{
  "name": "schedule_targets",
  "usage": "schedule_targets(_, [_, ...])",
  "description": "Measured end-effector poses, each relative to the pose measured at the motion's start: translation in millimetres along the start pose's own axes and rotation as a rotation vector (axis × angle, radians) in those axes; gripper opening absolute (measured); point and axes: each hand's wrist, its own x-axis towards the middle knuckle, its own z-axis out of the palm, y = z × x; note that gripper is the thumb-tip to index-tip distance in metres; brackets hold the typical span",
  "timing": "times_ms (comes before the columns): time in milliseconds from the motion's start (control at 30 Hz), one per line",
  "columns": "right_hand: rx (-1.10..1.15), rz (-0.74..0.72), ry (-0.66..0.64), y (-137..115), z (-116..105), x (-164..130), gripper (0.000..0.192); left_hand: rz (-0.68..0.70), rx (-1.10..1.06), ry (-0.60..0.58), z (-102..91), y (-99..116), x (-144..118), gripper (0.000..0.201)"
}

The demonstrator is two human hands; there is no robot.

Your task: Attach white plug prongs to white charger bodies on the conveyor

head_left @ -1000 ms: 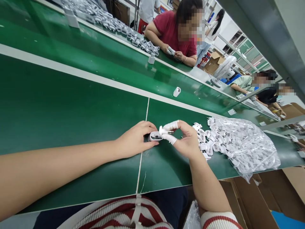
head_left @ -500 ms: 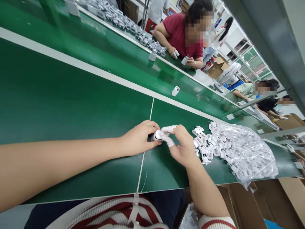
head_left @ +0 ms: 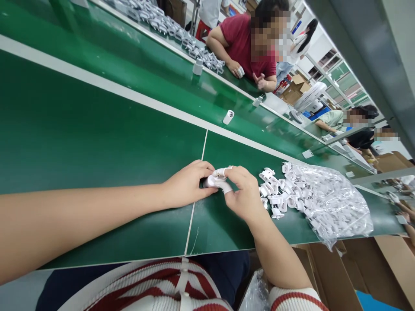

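White plastic casing (head_left: 205, 183) rests between our two hands on the near counter (head_left: 113, 142), just right of the pale seam that runs across the green surface. Our left grip (head_left: 185, 185) comes in from the left and is open only to the casing's width, fingers along its far side and thumb along its near side, both touching it. Our right grip (head_left: 244, 191), thumb and forefinger in white covers (head_left: 226, 187), is nearly closed: the tips meet around a small white cap (head_left: 213, 179) at the casing's right end, and hide part of it. To the right, we have a heap of loose white plug pieces (head_left: 277, 201), near our right wrist, spilling from a clear plastic bag (head_left: 340, 203). Beyond the pale strip, another white casing (head_left: 228, 117) lies alone on green. On the far side, a co-worker in a red shirt (head_left: 234, 36) leans over, hands apart.
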Motion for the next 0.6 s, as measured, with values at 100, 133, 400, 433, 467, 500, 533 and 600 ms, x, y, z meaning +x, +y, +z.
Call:
schedule_targets(100, [0.052, 0.052, 0.007, 4.1, 4.7, -1.3, 0.021, -0.019, 0.002, 0.03, 2.7, 5.6, -0.5, 0.032])
schedule_targets(133, [0.11, 0.094, -0.005, 6.7, 3.8, -1.9, 0.026, -0.032, -0.01, 0.03, 3.0, 8.0, 0.0, 0.032])
schedule_targets(400, [-0.03, 0.45, -0.303, 34.1, -74.2, -22.2, 0.092, -0.356, -0.057, 0.334, -52.6, -16.3, 61.9, 0.05])
schedule_targets(433, [-0.149, 0.519, -0.399, 34.8, -81.3, -24.7, 0.084, -0.394, 0.058, 0.434, -67.2, -26.4, 76.2, 0.047])
schedule_targets(467, [-0.236, 0.592, -0.486, 35.1, -85.4, -26.0, 0.077, -0.45, 0.165, 0.541, -82.2, -37.0, 90.1, 0.045])
schedule_targets(500, [-0.29, 0.663, -0.549, 35.3, -86.6, -26.0, 0.07, -0.478, 0.222, 0.592, -96.8, -47.5, 103.0, 0.045])
schedule_targets(533, [-0.313, 0.722, -0.592, 35.9, -85.7, -25.0, 0.065, -0.496, 0.267, 0.629, -110.5, -57.3, 114.2, 0.046])
schedule_targets(600, [-0.298, 0.789, -0.621, 38.5, -80.1, -21.1, 0.06, -0.524, 0.333, 0.663, -133.2, -73.6, 130.4, 0.049])
